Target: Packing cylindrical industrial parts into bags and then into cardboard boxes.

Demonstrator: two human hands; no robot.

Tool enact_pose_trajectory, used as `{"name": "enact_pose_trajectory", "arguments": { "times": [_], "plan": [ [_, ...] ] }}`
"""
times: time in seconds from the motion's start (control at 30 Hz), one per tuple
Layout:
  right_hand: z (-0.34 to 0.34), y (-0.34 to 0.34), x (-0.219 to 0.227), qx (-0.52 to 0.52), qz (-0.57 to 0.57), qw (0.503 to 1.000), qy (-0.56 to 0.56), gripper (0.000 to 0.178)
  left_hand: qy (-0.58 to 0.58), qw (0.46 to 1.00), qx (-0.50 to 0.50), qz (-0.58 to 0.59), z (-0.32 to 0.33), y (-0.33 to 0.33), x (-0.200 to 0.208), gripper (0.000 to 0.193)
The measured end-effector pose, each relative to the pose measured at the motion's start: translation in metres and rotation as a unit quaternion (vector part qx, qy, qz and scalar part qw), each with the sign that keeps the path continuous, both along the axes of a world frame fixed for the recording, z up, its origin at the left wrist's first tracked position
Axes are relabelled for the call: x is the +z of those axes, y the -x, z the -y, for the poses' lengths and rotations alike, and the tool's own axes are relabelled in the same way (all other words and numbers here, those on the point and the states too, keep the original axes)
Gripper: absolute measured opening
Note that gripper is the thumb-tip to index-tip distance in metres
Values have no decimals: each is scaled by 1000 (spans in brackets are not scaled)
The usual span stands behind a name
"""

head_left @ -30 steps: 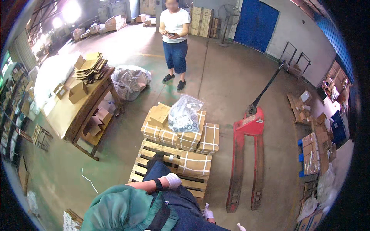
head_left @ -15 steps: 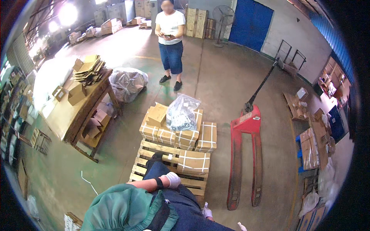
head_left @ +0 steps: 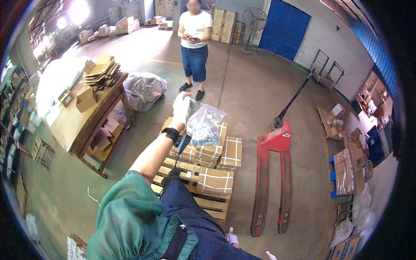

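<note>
My left hand (head_left: 182, 107), in a white glove with bare fingertips, reaches forward over the far left of the strapped cartons (head_left: 215, 180). It is beside a clear plastic bag (head_left: 204, 126) of small dark ring-like parts, which lies on the cartons. Whether its blurred fingers hold anything does not show. A dark elongated thing (head_left: 183, 144) with a thin line below it shows next to my wrist; I cannot make out its kind. My right hand (head_left: 232, 238), also white-gloved, is low beside my thigh, mostly hidden. The cartons stand on a wooden pallet (head_left: 211, 203).
A red pallet jack (head_left: 275, 141) stands right of the pallet. On the left, a wooden table (head_left: 82, 125) carries flattened cardboard (head_left: 102, 73). A person (head_left: 195, 26) in a white top stands beyond the cartons, both hands at a small device. A filled plastic sack (head_left: 145, 92) rests by the table.
My left hand has swung from over my thigh forward to the far cartons, covering the small brown box there. The dark elongated thing now shows by the wrist. My right hand stays low.
</note>
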State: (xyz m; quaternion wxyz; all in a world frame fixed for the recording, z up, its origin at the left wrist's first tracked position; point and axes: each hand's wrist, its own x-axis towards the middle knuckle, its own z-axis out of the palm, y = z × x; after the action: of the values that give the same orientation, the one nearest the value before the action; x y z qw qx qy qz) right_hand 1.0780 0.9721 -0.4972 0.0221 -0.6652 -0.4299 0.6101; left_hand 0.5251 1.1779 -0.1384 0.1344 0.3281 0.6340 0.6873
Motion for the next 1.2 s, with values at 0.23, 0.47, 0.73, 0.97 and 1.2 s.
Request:
{"name": "enact_pose_trajectory", "arguments": {
  "times": [0.23, 0.47, 0.73, 0.97, 1.2],
  "plan": [
    [-9, 1, 4, -71, 7, 996, 58, 55, 290, 655, -513, -473, 80, -95, -175, 19],
    [3, -15, 13, -41, 69, 997, -12, 49, 273, 627, -507, -526, 98, -201, -162, 22],
    [23, -58, -34, -176, 44, 979, 97, 68, 327, 604, -462, -561, 133, -156, -167, 21],
    [-23, -42, -51, -153, -30, 985, 75, 53, 497, 580, -478, -433, 172, -121, -137, 34],
    [-73, 23, -4, -29, -70, 996, 48, 41, 487, 613, -457, -421, 172, -119, -155, 27]
  ]
}}
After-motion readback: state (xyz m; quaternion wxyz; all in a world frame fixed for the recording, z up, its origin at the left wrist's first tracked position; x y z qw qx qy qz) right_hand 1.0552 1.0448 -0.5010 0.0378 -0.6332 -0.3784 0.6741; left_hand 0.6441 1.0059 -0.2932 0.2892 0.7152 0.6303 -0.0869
